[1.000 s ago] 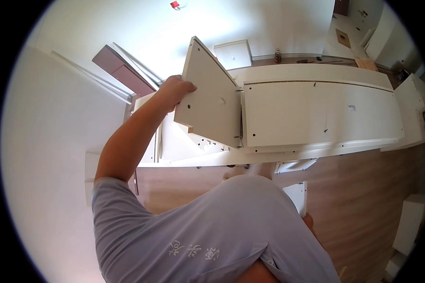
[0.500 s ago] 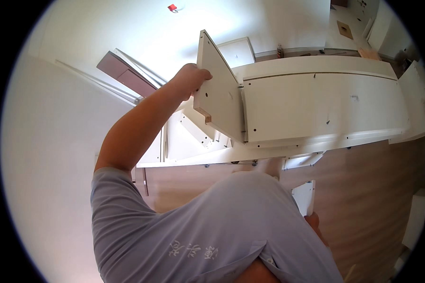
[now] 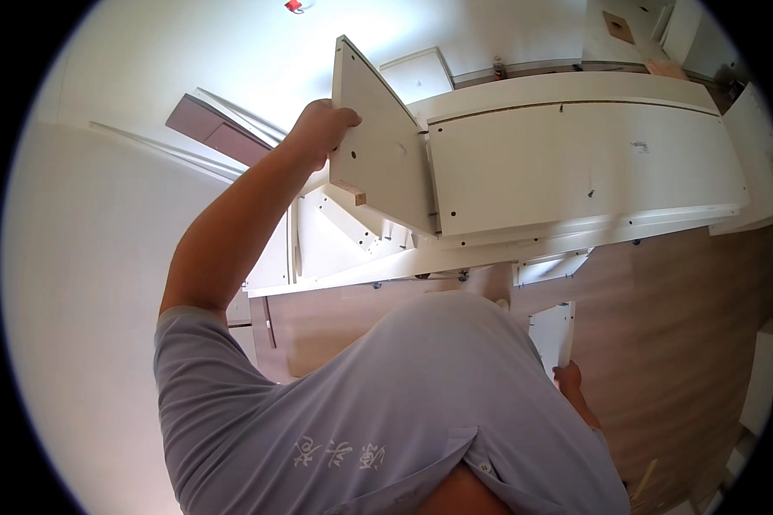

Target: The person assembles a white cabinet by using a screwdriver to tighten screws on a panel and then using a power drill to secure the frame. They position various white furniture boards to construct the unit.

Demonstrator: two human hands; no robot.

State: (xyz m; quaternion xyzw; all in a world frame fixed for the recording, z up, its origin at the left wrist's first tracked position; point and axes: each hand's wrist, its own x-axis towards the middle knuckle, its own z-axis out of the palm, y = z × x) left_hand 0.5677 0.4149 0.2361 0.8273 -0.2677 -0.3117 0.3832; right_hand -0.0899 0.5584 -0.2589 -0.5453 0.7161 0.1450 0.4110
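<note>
Nearest the camera, the person's grey shirt (image 3: 378, 403) fills the lower middle of the view. Low at the right, the right hand (image 3: 569, 378) is curled on the bottom edge of a small white board (image 3: 554, 333), which stands upright just above the wooden floor (image 3: 678, 326); that grip looks the same as half a second ago.

Further out, the left arm reaches up and the left hand (image 3: 322, 129) is clamped on the near edge of a white panel (image 3: 382, 146), fingers wrapped over the edge and thumb on the face. Over the last second this panel has swung more upright and turned further edge-on, so its right side now stands closer along the end of the long white cabinet (image 3: 575, 163) lying on the floor. Judging by this, the panel is being brought into place against the cabinet's end, though whether the two already touch along the joint cannot be told.

Beyond, another white board (image 3: 416, 75) leans by the wall.
</note>
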